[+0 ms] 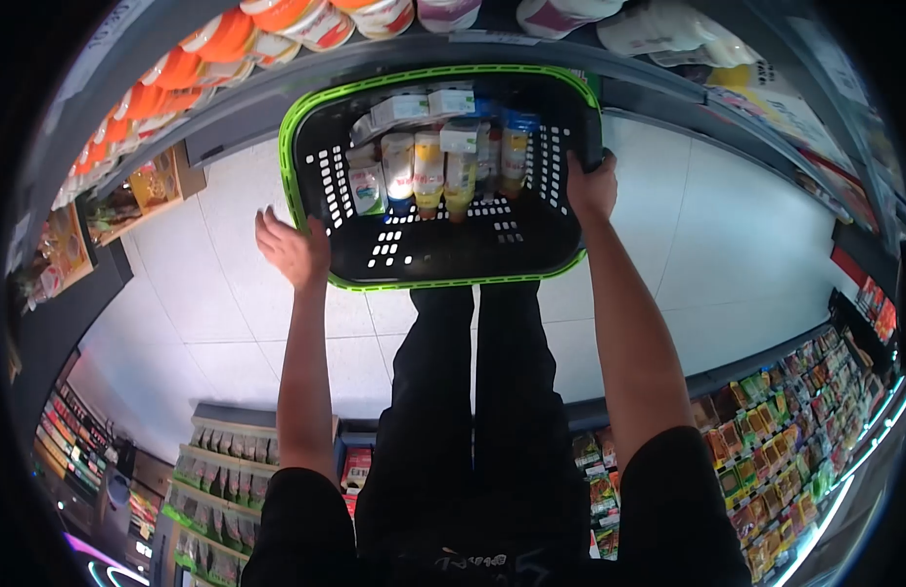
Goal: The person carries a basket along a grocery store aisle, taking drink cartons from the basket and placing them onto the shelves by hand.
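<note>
Left hand (294,252): fingers are spreading apart outside the left edge of the black, green-rimmed basket (453,260), near its lower-left corner; thumb is meeting the rim.
Basket: is hanging between both hands above the tiled floor (727,210).
Contents: white pack (366,184), green-marked, is sitting nearest the left edge; yellow-labelled bottles (429,168) are occupying the middle; white boxes (406,108) are lying toward the upper edge; blue-topped bottle (515,157) is sitting toward the right edge. Lettering is showing, too blurred for reading.
Right hand (594,189): fingers are clasping the basket's right edge.
</note>
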`<action>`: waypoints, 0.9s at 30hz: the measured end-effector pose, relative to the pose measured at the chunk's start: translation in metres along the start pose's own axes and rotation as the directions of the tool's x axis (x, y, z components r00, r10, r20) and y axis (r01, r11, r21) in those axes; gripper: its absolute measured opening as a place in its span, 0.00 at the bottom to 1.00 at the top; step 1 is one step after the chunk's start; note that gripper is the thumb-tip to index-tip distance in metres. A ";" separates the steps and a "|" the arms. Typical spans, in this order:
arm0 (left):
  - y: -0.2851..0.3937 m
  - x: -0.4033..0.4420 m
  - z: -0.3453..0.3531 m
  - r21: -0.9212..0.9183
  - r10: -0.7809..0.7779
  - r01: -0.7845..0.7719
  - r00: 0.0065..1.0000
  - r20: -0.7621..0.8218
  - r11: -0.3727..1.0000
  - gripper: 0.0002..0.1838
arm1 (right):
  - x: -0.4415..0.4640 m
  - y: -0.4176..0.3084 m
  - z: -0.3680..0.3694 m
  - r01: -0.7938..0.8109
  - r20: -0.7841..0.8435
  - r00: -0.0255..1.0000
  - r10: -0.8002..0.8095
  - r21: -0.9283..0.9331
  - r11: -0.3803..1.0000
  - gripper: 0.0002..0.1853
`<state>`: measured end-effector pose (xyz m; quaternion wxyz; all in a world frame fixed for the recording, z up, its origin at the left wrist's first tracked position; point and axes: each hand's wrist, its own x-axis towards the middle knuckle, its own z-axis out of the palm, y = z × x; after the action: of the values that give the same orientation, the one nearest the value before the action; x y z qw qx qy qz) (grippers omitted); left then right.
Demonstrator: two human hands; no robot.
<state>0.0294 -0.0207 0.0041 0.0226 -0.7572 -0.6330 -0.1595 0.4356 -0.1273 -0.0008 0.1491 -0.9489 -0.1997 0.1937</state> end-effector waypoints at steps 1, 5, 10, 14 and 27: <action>-0.006 -0.006 0.005 0.046 -0.179 0.174 0.974 0.136 0.984 0.33 | 0.001 0.002 -0.003 0.009 0.027 1.000 -0.010 0.010 1.000 0.34; -0.026 -0.014 0.037 -0.174 -0.429 0.609 0.706 0.564 0.774 0.24 | 0.007 0.009 -0.005 0.034 0.053 0.998 -0.033 -0.018 0.999 0.34; -0.029 -0.013 0.053 -0.081 -0.490 0.655 0.636 0.596 0.752 0.23 | 0.014 0.010 0.010 0.074 0.013 0.997 -0.074 -0.061 0.995 0.33; -0.018 -0.015 0.057 -0.129 -0.457 0.640 0.660 0.596 0.757 0.25 | 0.022 0.019 0.012 0.093 -0.001 0.996 -0.094 -0.069 0.993 0.33; -0.010 -0.009 0.087 -0.070 -0.441 0.576 0.693 0.571 0.814 0.29 | 0.046 0.021 0.024 0.044 0.059 0.997 -0.040 -0.067 0.997 0.33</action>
<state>0.0364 -0.0070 -0.0824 -0.2913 -0.5604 -0.7750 -0.0209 0.4705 -0.1208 -0.0439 0.1147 -0.9430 -0.2302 0.2111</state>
